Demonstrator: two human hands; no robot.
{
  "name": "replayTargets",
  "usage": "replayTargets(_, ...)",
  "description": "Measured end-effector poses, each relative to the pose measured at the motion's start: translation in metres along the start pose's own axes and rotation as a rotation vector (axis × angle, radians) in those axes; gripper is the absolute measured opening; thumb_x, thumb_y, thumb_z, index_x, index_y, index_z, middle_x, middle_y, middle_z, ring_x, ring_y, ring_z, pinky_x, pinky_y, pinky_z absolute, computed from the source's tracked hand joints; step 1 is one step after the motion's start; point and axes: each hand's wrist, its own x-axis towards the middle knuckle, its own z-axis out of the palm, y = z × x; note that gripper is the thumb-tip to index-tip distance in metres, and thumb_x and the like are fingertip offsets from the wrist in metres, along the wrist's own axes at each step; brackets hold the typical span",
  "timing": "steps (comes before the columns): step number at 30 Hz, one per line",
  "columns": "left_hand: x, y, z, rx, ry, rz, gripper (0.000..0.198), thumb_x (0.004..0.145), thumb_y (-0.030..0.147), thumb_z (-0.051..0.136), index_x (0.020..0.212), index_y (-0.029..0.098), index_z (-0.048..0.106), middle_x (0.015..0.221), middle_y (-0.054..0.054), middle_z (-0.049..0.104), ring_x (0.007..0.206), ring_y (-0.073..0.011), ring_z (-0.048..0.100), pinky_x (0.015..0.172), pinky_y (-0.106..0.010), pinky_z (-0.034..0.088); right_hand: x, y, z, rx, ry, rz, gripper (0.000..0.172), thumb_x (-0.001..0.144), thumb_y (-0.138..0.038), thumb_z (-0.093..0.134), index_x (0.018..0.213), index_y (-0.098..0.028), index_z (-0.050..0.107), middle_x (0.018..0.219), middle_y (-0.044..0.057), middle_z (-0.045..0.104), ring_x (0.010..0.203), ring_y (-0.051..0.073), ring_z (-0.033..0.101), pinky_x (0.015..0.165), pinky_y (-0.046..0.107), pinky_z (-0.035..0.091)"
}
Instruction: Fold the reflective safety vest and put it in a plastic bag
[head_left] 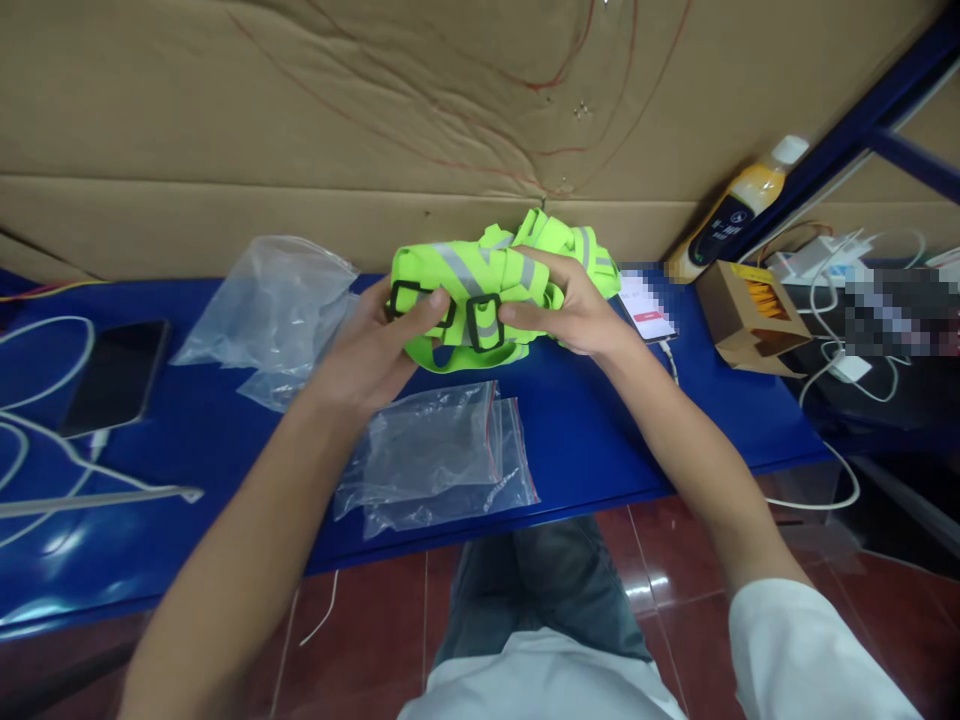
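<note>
Both hands grip a folded neon yellow-green reflective strap vest (pixel 461 270), with grey stripes and black plastic buckles facing me. My left hand (pixel 375 345) is closed round its left end, thumb by one buckle. At the right end my right hand (pixel 574 305) is closed on it, thumb beside the other buckle. More neon reflective straps (pixel 596 255) lie just behind my right hand; whether they join the held bundle I cannot tell. Below the hands, clear zip bags (pixel 435 450) lie flat near the table's front edge. Further clear plastic bags (pixel 262 300) sit left of my left hand.
The blue table (pixel 592 440) backs onto a cardboard wall (pixel 337 120). Left are a dark phone (pixel 116 375) and white cables (pixel 45 430). Right are a lit phone (pixel 649 310), a juice bottle (pixel 735 215), a small cardboard box (pixel 742 330) and a charger (pixel 851 368) with cables.
</note>
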Motion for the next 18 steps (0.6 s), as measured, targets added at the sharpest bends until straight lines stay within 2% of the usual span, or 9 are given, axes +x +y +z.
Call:
replayTargets(3,0.001,0.002,0.007,-0.059,0.015,-0.089,0.069,0.079,0.077,0.092,0.117,0.021,0.08,0.113,-0.01,0.082,0.123,-0.0383,0.078,0.096,-0.047,0.07,-0.002,0.002,0.002,-0.115,0.048,-0.043,0.063,0.081,-0.069,0.092,0.122,-0.023,0.078,0.121,0.004,0.08,0.117,0.027,0.074,0.11,0.042,0.061)
replayTargets(5,0.002,0.006,0.01,-0.095,0.024,-0.112,0.068,0.083,0.081,0.085,0.114,0.02,0.08,0.116,-0.011,0.082,0.133,-0.0426,0.074,0.1,-0.051,0.07,-0.003,0.004,0.004,-0.2,0.069,-0.088,0.064,0.085,-0.069,0.09,0.127,-0.022,0.077,0.126,0.005,0.08,0.121,0.028,0.074,0.113,0.043,0.059)
replayTargets(8,0.004,0.011,0.009,-0.107,0.113,-0.156,0.051,0.088,0.069,0.083,0.103,0.02,0.078,0.112,-0.008,0.082,0.135,-0.043,0.073,0.102,-0.052,0.07,-0.006,0.006,0.009,-0.319,0.047,-0.166,0.065,0.093,-0.068,0.083,0.137,-0.022,0.074,0.137,0.008,0.078,0.13,0.03,0.073,0.119,0.046,0.056)
replayTargets(11,0.006,0.015,0.005,-0.091,0.163,-0.225,0.039,0.084,0.057,0.086,0.097,0.021,0.075,0.104,-0.007,0.081,0.127,-0.0404,0.076,0.101,-0.052,0.071,-0.008,0.007,0.012,-0.412,-0.003,-0.269,0.064,0.099,-0.066,0.078,0.144,-0.021,0.071,0.142,0.01,0.078,0.133,0.03,0.073,0.12,0.047,0.055)
replayTargets(15,0.003,0.019,0.001,-0.13,0.124,-0.321,0.041,0.081,0.053,0.089,0.103,0.021,0.078,0.106,-0.009,0.082,0.118,-0.0414,0.079,0.102,-0.06,0.072,-0.011,0.008,0.012,-0.507,-0.09,-0.377,0.053,0.11,-0.06,0.066,0.149,-0.024,0.069,0.147,0.011,0.074,0.139,0.029,0.07,0.121,0.049,0.056)
replayTargets(18,-0.002,0.02,-0.001,-0.102,0.067,-0.403,0.04,0.079,0.04,0.094,0.11,0.019,0.079,0.112,-0.011,0.082,0.112,-0.0402,0.081,0.098,-0.063,0.073,-0.015,0.009,0.011,-0.629,-0.123,-0.402,0.043,0.117,-0.051,0.053,0.15,-0.027,0.067,0.161,0.013,0.063,0.152,0.03,0.061,0.124,0.054,0.054)
